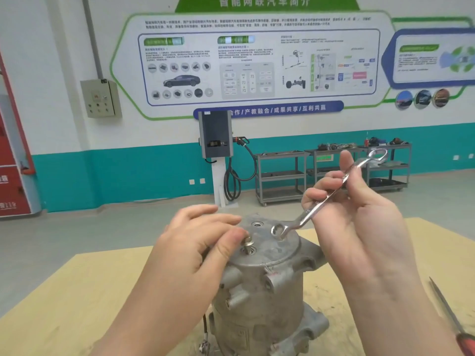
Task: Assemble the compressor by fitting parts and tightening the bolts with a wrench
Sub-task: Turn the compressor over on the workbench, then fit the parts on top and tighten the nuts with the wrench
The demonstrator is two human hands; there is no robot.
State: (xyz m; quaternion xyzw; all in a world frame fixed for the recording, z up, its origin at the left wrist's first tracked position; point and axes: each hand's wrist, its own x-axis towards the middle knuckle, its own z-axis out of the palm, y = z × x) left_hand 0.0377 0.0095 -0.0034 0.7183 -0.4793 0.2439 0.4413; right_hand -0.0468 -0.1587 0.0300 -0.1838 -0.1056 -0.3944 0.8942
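Trouble we expect: our left hand (195,242) pinches a bolt (248,245) barely seated atop the compressor (267,286) mid-table (77,291), so it may cross-thread, while our right hand (359,214) grips the wrench (326,199) above, a screwdriver (452,319) lying near the right edge.

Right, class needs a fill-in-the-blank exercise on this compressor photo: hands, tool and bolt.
1. The right hand holds a ____.
2. The left hand pinches a bolt on the ____ of the compressor.
3. The compressor stands on a ____ table.
4. The wrench's open end is ____ the bolt.

Missing words: wrench; top; wooden; off
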